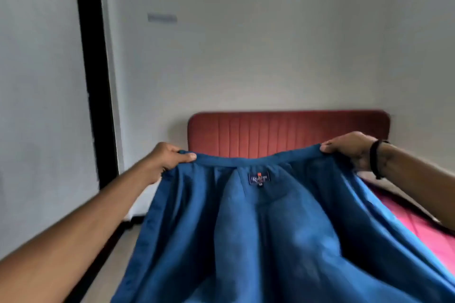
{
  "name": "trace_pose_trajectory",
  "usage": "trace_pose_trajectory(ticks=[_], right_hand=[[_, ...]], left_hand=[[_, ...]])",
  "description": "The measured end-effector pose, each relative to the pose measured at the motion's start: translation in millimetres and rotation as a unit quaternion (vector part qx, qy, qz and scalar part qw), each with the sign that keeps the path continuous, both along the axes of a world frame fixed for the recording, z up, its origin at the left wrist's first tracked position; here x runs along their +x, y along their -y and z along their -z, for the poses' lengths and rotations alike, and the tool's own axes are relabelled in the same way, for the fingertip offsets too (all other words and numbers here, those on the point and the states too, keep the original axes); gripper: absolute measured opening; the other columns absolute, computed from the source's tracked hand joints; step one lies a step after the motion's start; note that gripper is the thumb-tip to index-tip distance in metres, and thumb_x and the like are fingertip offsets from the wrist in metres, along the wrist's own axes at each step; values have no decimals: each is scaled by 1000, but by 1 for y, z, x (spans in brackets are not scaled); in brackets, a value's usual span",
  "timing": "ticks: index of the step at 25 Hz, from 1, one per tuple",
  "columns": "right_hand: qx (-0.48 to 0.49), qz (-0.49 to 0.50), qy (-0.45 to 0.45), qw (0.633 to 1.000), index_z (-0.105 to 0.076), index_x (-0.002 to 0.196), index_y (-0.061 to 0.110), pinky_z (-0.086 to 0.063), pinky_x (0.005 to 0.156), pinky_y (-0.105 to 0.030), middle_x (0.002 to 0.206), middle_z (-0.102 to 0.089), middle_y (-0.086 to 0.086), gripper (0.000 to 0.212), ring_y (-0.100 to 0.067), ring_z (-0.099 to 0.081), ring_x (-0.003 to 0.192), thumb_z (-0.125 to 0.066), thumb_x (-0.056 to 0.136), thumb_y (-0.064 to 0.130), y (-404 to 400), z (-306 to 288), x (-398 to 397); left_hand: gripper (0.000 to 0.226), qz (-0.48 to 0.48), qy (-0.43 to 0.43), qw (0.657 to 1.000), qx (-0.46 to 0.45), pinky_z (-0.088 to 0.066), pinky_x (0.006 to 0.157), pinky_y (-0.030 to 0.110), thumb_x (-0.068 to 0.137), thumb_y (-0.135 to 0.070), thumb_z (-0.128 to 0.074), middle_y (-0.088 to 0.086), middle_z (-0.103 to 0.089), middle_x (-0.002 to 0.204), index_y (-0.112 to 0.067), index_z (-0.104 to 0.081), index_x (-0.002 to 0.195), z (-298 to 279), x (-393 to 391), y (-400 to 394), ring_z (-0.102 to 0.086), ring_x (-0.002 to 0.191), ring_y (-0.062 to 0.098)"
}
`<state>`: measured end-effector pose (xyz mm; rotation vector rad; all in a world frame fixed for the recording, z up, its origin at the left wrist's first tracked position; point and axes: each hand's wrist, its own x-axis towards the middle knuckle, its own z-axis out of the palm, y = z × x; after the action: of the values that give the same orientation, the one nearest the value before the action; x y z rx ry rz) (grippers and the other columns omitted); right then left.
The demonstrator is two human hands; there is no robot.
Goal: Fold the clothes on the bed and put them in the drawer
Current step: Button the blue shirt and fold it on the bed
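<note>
Both hands, left (165,158) and right (349,149), grip a blue garment (258,229) before a red headboard (283,130)

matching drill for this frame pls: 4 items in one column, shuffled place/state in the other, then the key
Column 1
1. blue cotton garment
2. small dark sewn-in label
3. red ribbed padded headboard
4. black wristband

Column 2
A. against the pale wall, behind the cloth
B. on the right hand's wrist
C. held up by its top edge, left hand and right hand pinching the ends
D. centred just under the garment's top edge

Pairs: 1-C, 2-D, 3-A, 4-B
</note>
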<state>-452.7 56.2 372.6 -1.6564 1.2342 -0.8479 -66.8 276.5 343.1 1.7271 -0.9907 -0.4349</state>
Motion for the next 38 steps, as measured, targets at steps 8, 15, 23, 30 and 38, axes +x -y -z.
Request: trace_pose_trajectory(ticks=[8,15,23,30,38], right_hand=[[-77,49,-355,930,-69,85,7,-47,70,-33,87,-67,-17,17,-36,-69,90,-69,85,24,40,284,56],[258,64,153,952,-61,80,-3,-61,55,-24,70,-62,-19,17,-17,-70,54,-62,97,-5,-123,380,34],[238,58,225,943,-55,89,1,-64,73,-28,71,-69,-8,12,-29,-76,78,-62,97,-5,-187,460,38],[114,0,86,990,-55,91,18,-57,67,-40,69,-60,-3,13,-17,-60,64,-61,101,23,-187,469,34],[28,-1,-13,1000,-51,92,28,-55,75,-50,81,-68,-2,16,-25,-67,74,-53,96,43,-195,478,38]], left_hand=[[15,-69,123,980,142,-50,75,30,87,-29,-79,2,-79,90,-19,-82,97,290,-39,83,-72,87,23],[16,-45,120,991,33,-52,68,28,81,-23,-83,-11,-71,69,-23,-68,82,366,-171,5,-67,65,8],[10,105,143,977,118,-55,82,36,90,-18,-70,1,-73,91,-18,-79,94,420,-192,-10,-69,81,17],[4,-11,114,979,170,-56,75,34,82,-17,-74,-2,-75,78,-19,-73,78,407,-229,-6,-71,78,20],[7,-83,-306,944,97,-53,55,21,88,-4,-76,9,-76,72,-11,-79,87,423,-250,-19,-66,58,10]])
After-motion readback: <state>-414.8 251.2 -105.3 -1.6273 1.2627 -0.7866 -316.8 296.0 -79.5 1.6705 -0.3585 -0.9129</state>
